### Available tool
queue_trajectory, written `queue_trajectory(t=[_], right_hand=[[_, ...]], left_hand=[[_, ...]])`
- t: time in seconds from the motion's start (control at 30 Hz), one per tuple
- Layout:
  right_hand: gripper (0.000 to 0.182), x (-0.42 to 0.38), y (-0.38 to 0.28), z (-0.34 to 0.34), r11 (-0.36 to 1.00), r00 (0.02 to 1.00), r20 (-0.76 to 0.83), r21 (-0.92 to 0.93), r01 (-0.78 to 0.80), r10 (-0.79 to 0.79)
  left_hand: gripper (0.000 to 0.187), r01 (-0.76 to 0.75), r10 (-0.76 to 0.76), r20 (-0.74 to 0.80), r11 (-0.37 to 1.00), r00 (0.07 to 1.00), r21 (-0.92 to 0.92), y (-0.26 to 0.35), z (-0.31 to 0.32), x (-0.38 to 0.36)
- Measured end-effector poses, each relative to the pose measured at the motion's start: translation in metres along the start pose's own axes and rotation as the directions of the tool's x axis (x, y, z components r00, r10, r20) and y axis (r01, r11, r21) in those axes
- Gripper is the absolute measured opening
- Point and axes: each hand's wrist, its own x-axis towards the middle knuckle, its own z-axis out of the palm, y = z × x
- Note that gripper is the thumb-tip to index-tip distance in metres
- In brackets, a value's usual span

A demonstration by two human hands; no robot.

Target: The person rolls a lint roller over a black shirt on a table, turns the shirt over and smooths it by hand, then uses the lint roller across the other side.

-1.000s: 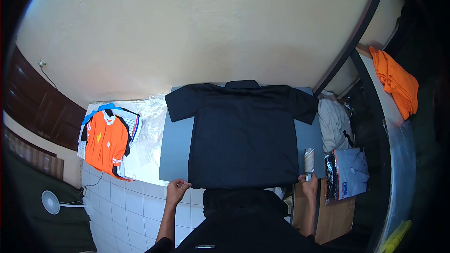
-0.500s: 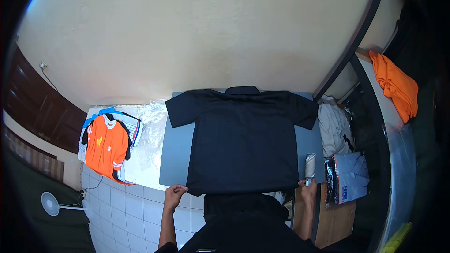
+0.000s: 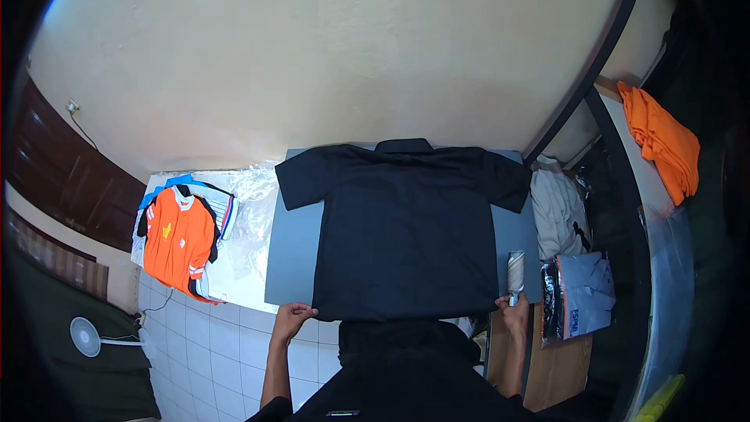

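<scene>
A black short-sleeved shirt (image 3: 406,227) lies spread flat, back side up, with its collar toward the wall and its hem toward me. At the hem's left corner, my left hand (image 3: 292,320) pinches the fabric between thumb and fingers. My right hand (image 3: 513,315) is closed around the handle end of a lint roller (image 3: 516,270), whose patterned roll points away from me. Fingertips of that same hand touch the right hem corner. Beneath the shirt is a grey board (image 3: 293,266).
Left of the board, an orange jersey (image 3: 178,238) tops a clothes pile, beside clear plastic (image 3: 254,199). To the right are a light grey garment (image 3: 555,211) and a bagged garment (image 3: 587,297). Orange cloth (image 3: 660,141) rests on a ledge farther right.
The view has shifted slightly. The lint roller is a little more upright in my right hand. Both hands stay at the hem corners, and the shirt lies as before.
</scene>
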Motion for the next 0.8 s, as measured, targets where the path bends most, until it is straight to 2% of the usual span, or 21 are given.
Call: queue_trajectory(t=[0.1, 0.2, 0.4, 0.57, 0.7, 0.8], right_hand=[[0.031, 0.001, 0.000, -0.001, 0.992, 0.999, 0.011, 0.124, -0.033, 0.032], [0.030, 0.004, 0.002, -0.005, 0.985, 0.999, 0.026, 0.166, -0.048, 0.044], [0.031, -0.005, -0.013, -0.011, 0.989, 0.996, 0.033, 0.120, -0.082, 0.079], [0.032, -0.012, -0.025, -0.012, 0.982, 0.995, 0.037, 0.163, -0.094, 0.089], [0.036, -0.016, -0.042, -0.014, 0.978, 0.990, 0.051, 0.157, -0.138, 0.132], [0.041, -0.002, -0.020, -0.012, 0.996, 0.999, 0.037, 0.086, -0.027, 0.023]], left_hand=[[0.020, 0.047, -0.047, 0.000, 0.999, 0.999, -0.019, 0.009, -0.001, -0.005], [0.017, 0.054, -0.053, 0.011, 0.998, 0.999, -0.023, 0.006, -0.002, -0.005], [0.016, 0.054, -0.054, 0.014, 0.999, 0.998, 0.000, 0.000, 0.002, -0.003], [0.018, 0.036, -0.036, 0.038, 0.999, 0.999, -0.015, -0.004, 0.001, 0.002], [0.020, 0.061, -0.061, -0.032, 0.998, 0.998, 0.012, 0.015, 0.009, -0.002], [0.022, 0.041, -0.040, -0.027, 0.998, 0.999, 0.039, 0.016, 0.009, -0.001]])
